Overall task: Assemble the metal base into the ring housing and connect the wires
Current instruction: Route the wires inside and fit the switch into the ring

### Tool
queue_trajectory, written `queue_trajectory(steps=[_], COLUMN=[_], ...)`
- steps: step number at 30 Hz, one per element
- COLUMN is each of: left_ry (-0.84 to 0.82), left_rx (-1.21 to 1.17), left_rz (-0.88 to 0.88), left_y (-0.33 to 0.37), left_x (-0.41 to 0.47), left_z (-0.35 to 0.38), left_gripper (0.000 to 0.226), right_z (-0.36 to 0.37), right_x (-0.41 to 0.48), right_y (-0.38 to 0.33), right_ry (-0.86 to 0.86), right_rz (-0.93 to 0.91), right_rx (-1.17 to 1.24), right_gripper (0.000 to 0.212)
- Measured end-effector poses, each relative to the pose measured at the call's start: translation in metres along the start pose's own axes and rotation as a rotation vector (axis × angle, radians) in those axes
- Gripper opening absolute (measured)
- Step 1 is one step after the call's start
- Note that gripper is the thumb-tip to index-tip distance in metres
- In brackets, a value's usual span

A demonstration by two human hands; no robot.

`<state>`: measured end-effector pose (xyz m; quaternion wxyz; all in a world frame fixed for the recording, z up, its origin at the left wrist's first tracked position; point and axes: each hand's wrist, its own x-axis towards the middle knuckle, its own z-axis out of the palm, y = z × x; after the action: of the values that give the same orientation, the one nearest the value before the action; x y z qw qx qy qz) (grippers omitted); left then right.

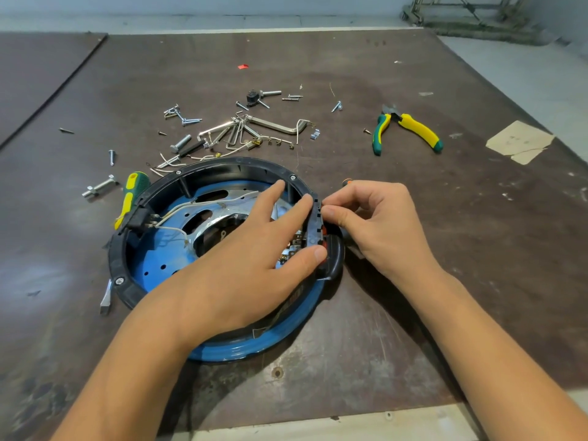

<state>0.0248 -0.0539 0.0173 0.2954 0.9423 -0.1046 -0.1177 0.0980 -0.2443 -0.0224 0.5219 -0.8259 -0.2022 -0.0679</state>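
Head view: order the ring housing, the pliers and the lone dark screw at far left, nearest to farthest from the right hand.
1. Ring housing: the right hand pinches at its right rim.
2. Pliers: farther back, right.
3. Dark screw: far left.

Your bench (397,329) is a dark brown, scuffed board. The ring housing (238,348) lies flat near its front edge, about midway across. Just beyond it, toward the far edge, you have a loose heap of hex keys (276,127), screws (187,120) and wire ends. A yellow-and-green screwdriver (127,202) lies against the housing's left side, with a bolt (100,186) just left of it. The pliers (416,127) lie well apart toward the right edge, near a tan paper patch (518,140).
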Motion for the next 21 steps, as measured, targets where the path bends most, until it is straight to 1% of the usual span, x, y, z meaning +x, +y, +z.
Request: queue_trajectory(steps=[3,7,13,18,21], left_ry=[-0.003,-0.002,0.006,0.024,0.062], left_rx=[-0.035,-0.056,0.004,0.021,0.008], left_rz=[0.001,0.003,0.010,0.033,0.046], left_y=[0.000,-0.001,-0.001,-0.001,-0.001], left_x=[-0.001,-0.003,0.001,0.003,0.003], left_z=[-0.002,-0.003,0.000,0.001,0.004], left_gripper=[0.087,0.086,0.078,0.079,0.078], right_z=[-0.003,-0.012,0.002,0.005,0.002], right_x=[0.001,0.006,0.001,0.001,0.002], right_y=[0.000,0.000,0.000,-0.002,-0.004], right_ry=[-0.050,-0.156,-0.034,-0.027,-0.054], right_rz=[0.027,0.069,0.070,0.085,0.097], right_rx=[0.036,0.076,0.063,0.068,0.075], right_gripper=[0.008,0.013,0.010,0.009,0.008])
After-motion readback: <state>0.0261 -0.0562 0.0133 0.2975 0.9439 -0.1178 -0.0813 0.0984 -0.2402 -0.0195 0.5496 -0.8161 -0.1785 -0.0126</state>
